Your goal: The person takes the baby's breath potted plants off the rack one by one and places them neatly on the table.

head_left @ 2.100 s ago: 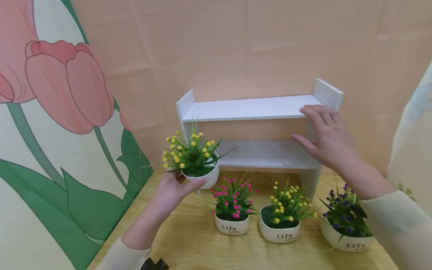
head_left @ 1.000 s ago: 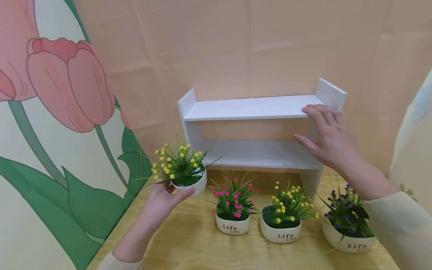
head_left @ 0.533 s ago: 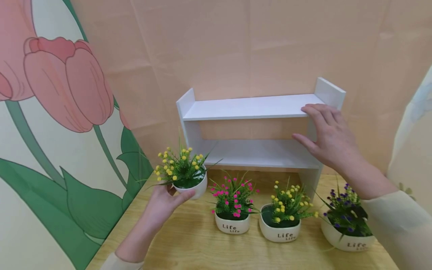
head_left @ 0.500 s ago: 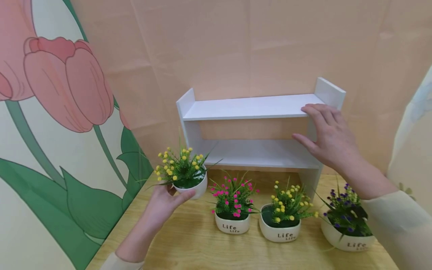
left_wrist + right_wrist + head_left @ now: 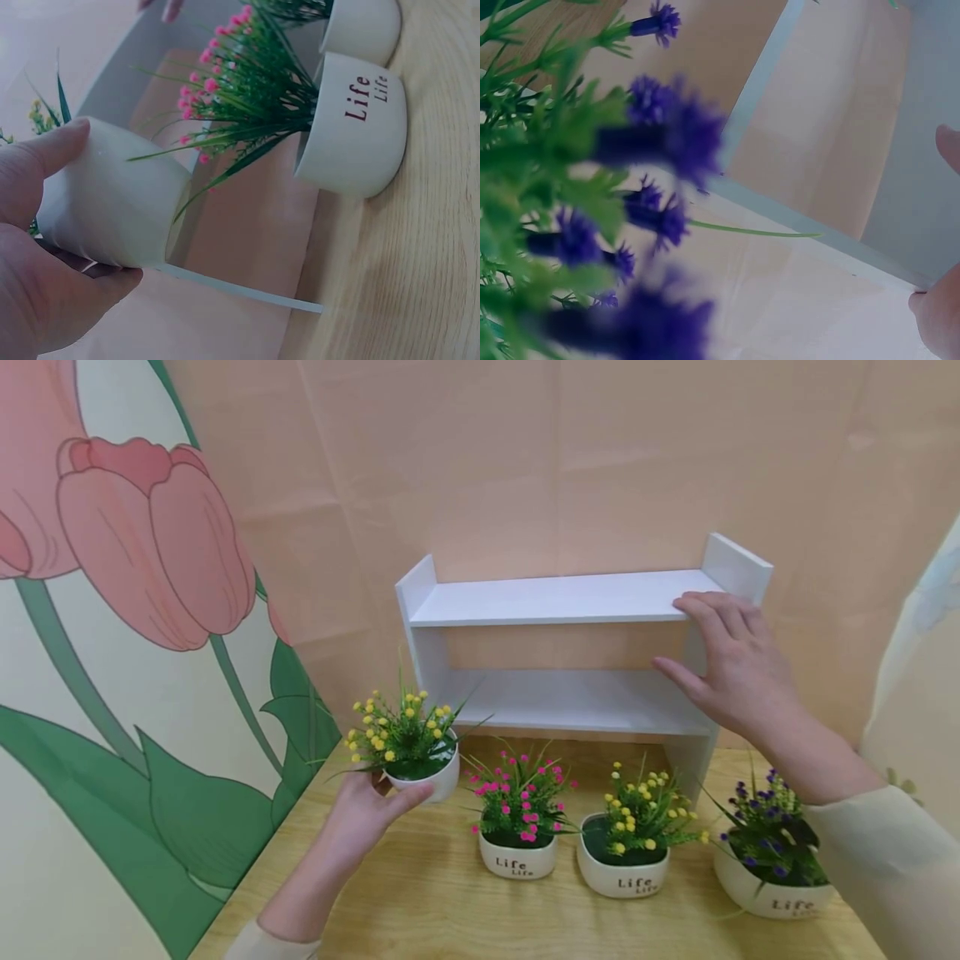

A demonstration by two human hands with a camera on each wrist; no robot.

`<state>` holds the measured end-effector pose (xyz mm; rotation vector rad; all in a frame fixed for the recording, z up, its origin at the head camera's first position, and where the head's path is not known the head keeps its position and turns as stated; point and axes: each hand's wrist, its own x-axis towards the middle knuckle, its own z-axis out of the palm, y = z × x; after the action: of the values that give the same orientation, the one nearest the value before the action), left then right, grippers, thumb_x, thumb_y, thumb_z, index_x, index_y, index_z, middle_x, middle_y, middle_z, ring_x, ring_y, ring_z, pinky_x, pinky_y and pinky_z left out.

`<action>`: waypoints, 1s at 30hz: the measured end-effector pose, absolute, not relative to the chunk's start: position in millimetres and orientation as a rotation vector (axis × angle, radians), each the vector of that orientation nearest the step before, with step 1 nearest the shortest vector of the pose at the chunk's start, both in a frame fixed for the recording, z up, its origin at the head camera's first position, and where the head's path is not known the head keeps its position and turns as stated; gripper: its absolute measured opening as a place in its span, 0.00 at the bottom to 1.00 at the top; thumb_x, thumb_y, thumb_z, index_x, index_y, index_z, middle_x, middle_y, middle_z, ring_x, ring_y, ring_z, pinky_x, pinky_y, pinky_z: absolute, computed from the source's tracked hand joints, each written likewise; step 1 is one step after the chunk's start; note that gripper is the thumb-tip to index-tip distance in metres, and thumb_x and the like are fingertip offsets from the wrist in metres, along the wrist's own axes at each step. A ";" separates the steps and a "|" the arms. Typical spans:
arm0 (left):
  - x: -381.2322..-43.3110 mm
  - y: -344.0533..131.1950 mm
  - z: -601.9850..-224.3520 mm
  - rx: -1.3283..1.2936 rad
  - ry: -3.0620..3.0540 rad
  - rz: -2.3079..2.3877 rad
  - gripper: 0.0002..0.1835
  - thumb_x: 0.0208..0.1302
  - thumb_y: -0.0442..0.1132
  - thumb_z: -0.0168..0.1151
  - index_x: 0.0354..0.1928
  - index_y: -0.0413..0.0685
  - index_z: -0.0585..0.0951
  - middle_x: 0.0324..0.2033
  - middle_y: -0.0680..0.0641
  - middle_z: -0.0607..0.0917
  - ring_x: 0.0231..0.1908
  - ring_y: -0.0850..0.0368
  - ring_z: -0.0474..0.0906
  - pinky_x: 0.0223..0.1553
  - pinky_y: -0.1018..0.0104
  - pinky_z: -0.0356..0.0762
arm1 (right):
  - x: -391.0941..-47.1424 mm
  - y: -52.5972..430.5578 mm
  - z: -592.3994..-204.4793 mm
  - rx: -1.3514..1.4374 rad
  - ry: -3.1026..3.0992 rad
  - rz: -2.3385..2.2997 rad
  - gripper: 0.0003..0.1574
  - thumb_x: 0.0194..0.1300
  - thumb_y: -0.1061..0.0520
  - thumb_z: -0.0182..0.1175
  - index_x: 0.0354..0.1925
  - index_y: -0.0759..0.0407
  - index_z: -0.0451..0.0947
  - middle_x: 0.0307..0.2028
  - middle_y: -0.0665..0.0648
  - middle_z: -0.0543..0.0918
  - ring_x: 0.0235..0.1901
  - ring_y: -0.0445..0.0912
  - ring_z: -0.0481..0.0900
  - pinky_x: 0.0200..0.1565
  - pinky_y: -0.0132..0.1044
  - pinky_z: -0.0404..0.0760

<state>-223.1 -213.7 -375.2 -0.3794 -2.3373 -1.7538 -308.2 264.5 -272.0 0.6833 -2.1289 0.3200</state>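
My left hand [image 5: 360, 814] holds a white pot of yellow artificial flowers [image 5: 431, 777], thumb across its near side and fingers behind. In the left wrist view the pot [image 5: 112, 191] is off the table, by the shelf's left end. A white two-tier shelf [image 5: 555, 602] stands on the table, both boards bare. My right hand [image 5: 738, 664] rests on the right end of its top board, fingers extended over the front edge and thumb held out to the left. The right wrist view shows only fingertips [image 5: 937, 315] at the shelf's edge.
Along the table [image 5: 420, 893], in front of the shelf, stand a pot with pink flowers [image 5: 517, 860], another with yellow flowers [image 5: 622, 877] and one with purple flowers [image 5: 765, 889], partly behind my right forearm. A tulip-printed panel [image 5: 150, 610] borders the left side.
My left hand has drawn the potted flowers left and slightly down from the shelf's left end, then stayed nearly still over the last half second. The right hand keeps its place.
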 end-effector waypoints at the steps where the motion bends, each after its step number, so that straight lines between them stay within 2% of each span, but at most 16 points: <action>1: -223.5 -213.7 -375.5 -0.373 -2.342 -1.753 0.46 0.64 0.44 0.85 0.80 0.53 0.69 0.73 0.49 0.77 0.74 0.49 0.73 0.74 0.55 0.73 | -307.9 264.8 -272.2 0.679 -2.133 0.320 0.51 0.69 0.41 0.71 0.78 0.65 0.66 0.71 0.72 0.70 0.71 0.71 0.63 0.80 0.61 0.58; 4: -224.5 -213.9 -376.1 -0.360 -2.351 -1.745 0.45 0.64 0.44 0.85 0.79 0.53 0.70 0.72 0.48 0.79 0.73 0.48 0.75 0.74 0.54 0.74 | -306.9 265.2 -272.5 0.665 -2.148 0.319 0.53 0.63 0.49 0.76 0.78 0.64 0.65 0.71 0.72 0.70 0.72 0.71 0.63 0.80 0.61 0.58; 9: -227.6 -215.2 -380.1 -0.359 -2.348 -1.737 0.44 0.64 0.44 0.85 0.78 0.54 0.72 0.71 0.49 0.80 0.72 0.49 0.77 0.73 0.52 0.76 | -306.1 264.9 -272.5 0.649 -2.165 0.314 0.56 0.60 0.52 0.79 0.78 0.64 0.65 0.72 0.71 0.70 0.72 0.71 0.62 0.80 0.61 0.58; 18: -234.3 -218.8 -394.0 -0.341 -2.344 -1.710 0.44 0.64 0.45 0.84 0.78 0.49 0.73 0.72 0.45 0.81 0.74 0.44 0.75 0.73 0.48 0.75 | -306.8 265.1 -271.9 0.655 -2.163 0.313 0.56 0.60 0.52 0.79 0.79 0.63 0.65 0.72 0.71 0.69 0.72 0.71 0.62 0.80 0.61 0.57; 23: -233.2 -219.4 -400.6 -0.280 -2.356 -1.734 0.45 0.63 0.45 0.85 0.79 0.50 0.72 0.73 0.45 0.79 0.74 0.44 0.74 0.74 0.48 0.73 | -307.9 265.5 -271.3 0.671 -2.149 0.312 0.54 0.64 0.48 0.76 0.79 0.64 0.64 0.72 0.72 0.69 0.72 0.71 0.62 0.80 0.61 0.57; 30: -234.2 -217.5 -418.0 -0.231 -2.339 -1.771 0.47 0.61 0.41 0.86 0.79 0.45 0.71 0.73 0.40 0.79 0.74 0.41 0.75 0.73 0.48 0.74 | -307.6 264.8 -271.4 0.672 -2.146 0.306 0.53 0.65 0.46 0.74 0.78 0.64 0.64 0.71 0.72 0.70 0.72 0.71 0.62 0.80 0.61 0.57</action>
<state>-234.2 -217.5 -418.0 -0.2311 -2.3392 -1.7712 -307.6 264.8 -271.4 0.6719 -2.1460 0.3057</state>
